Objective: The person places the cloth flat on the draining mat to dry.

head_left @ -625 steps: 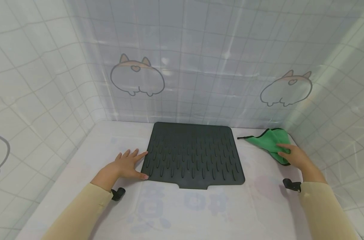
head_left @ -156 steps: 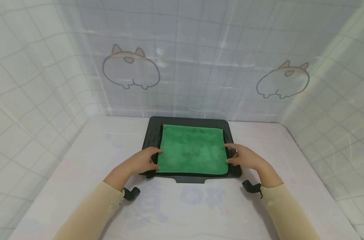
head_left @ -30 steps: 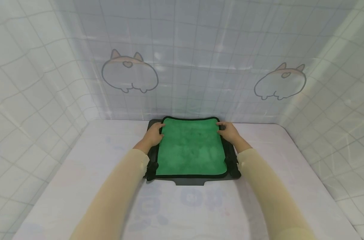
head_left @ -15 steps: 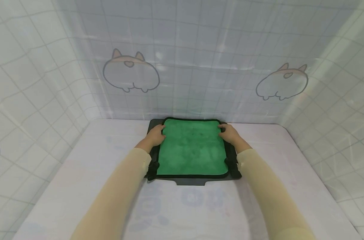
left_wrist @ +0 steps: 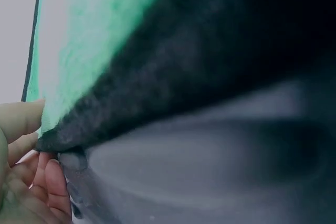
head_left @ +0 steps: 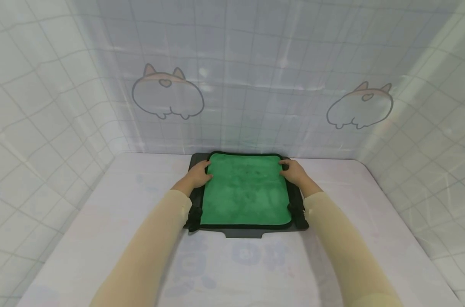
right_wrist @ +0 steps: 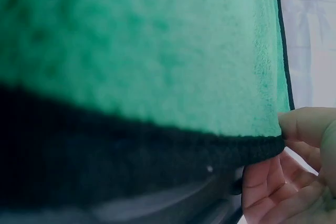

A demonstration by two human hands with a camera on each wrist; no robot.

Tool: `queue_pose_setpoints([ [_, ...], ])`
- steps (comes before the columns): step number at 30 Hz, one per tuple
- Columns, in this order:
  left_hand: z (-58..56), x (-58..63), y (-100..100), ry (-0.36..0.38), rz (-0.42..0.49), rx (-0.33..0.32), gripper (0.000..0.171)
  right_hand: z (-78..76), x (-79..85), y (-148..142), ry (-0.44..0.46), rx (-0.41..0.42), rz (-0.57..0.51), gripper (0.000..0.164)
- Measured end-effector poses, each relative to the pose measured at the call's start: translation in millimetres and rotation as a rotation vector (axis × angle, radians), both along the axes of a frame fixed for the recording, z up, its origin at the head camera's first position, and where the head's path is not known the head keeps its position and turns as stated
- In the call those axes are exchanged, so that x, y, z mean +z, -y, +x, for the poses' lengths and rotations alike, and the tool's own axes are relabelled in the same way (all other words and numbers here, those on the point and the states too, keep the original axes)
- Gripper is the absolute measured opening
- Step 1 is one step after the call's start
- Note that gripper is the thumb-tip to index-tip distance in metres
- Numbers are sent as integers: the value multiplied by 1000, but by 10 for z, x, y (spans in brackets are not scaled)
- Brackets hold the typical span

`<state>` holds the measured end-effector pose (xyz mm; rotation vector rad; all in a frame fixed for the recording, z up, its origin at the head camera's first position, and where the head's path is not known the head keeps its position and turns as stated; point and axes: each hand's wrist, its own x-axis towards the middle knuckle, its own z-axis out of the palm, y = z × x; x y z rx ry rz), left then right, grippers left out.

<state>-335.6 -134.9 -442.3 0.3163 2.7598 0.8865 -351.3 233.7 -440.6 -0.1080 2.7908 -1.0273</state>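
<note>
A green towel (head_left: 245,192) with black edging lies spread over a dark ribbed mat (head_left: 243,233), whose tab and side margins show round it. My left hand (head_left: 197,174) pinches the towel's left edge near its far corner. On the opposite side my right hand (head_left: 295,172) pinches the right edge at about the same height. In the left wrist view, the thumb and fingers of the left hand (left_wrist: 29,161) close on the black border. The right wrist view has the right hand (right_wrist: 299,166) gripping the border likewise, with the mat's ridges below.
The mat rests on a white table (head_left: 148,238) with faint printed patterns. Behind it hangs a tiled-pattern curtain (head_left: 251,94) with cartoon animal outlines, and similar sheeting closes off both sides. A black wrist camera (head_left: 195,218) sits over the mat's left margin.
Earlier the towel lay bunched at the right, then folded on the mat; now it is opened out over it. In the last second the towel's far edge has lowered slightly; both hands keep their hold.
</note>
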Motion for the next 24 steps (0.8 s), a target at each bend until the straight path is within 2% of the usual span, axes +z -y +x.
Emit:
queue_pose_setpoints([
  [6,-25,-28,22,-7,-11,-23,66,-14,-27,-25,10,9,-13,53],
  [13,10,-32,23,-12,4,-10,70,26,-9,-33,-14,34,-7,53],
  [19,6,-52,13,-15,9,-5,74,19,-36,-49,16,44,-38,56],
  [24,13,-12,-9,-39,-8,15,71,31,48,-29,30,54,-5,57],
])
